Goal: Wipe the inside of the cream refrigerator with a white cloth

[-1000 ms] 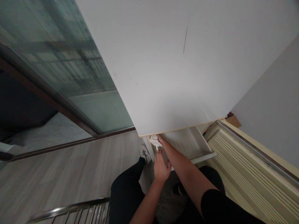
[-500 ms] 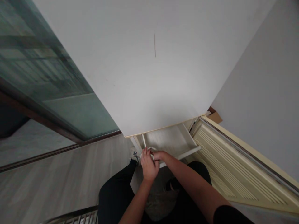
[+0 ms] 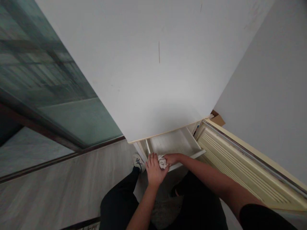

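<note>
Grip of the bare right hand (image 3: pixel 170 158) is clenched round a crumpled off-white cloth (image 3: pixel 162 162), at the front of an open white rectangular drawer (image 3: pixel 171 142). The bare left hand (image 3: pixel 154 171) lies just beside the cloth; whether it grasps anything, I cannot tell. Beyond spreads a broad white table (image 3: pixel 144 95). The step in hand looks like wiping the drawer's front; another stroke would call for steady pressure along it.

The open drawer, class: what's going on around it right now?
A person's right hand holds a crumpled pale cloth at the front of the drawer, which is pulled out beneath a white top. The left hand is beside the cloth, at the drawer's front left corner; whether it grips there is hard to tell.
</note>
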### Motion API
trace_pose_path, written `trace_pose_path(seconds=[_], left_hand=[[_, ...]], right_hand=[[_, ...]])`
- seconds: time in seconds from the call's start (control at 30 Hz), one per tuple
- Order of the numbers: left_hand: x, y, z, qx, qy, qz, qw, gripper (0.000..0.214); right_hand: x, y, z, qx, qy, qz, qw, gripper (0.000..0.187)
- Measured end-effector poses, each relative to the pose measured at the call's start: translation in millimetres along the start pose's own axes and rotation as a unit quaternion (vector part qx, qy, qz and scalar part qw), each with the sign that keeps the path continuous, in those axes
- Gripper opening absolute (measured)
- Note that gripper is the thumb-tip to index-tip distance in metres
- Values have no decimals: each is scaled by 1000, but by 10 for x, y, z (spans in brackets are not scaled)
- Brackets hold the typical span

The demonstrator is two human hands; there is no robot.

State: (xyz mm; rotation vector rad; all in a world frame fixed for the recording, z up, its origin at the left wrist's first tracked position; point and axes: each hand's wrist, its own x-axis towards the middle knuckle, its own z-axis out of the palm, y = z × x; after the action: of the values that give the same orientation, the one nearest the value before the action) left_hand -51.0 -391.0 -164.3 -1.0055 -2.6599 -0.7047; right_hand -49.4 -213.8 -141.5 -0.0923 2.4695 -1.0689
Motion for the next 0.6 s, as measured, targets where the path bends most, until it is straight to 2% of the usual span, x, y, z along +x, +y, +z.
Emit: trace_pose_path(seconds=[0.1, 0.17, 0.23, 0.37, 0.47, 0.53, 0.6], left_hand=[[-1, -11, 17, -7, 4, -7, 1000, 68], [-1, -20, 21, -13, 4, -3, 1000, 64], [0, -25, 19, -17, 4, 1, 1000, 63], [-8, -25, 15, -17, 7, 3, 1000, 63], [-21, -23, 21, -11, 4, 0, 1000, 64], [-26, -21, 25, -4, 0, -2, 1000, 64], [-26, -19, 25, 2, -5, -3, 1000, 64]], right_hand=[[-209, 337, -382, -119, 103, 95, 983, 29], [-339, 543, -607, -212, 171, 161, 949, 39], [-454, 720, -748, -304, 194, 196, 912, 44], [-559, 986, -798, -447, 123, 238, 853, 44], [-486, 1109, -816, -522, 53, 275, 806, 48], [-390, 1158, -893, -527, 53, 281, 800, 53], [-292, 1187, -1011, -456, 119, 275, 838, 56]])
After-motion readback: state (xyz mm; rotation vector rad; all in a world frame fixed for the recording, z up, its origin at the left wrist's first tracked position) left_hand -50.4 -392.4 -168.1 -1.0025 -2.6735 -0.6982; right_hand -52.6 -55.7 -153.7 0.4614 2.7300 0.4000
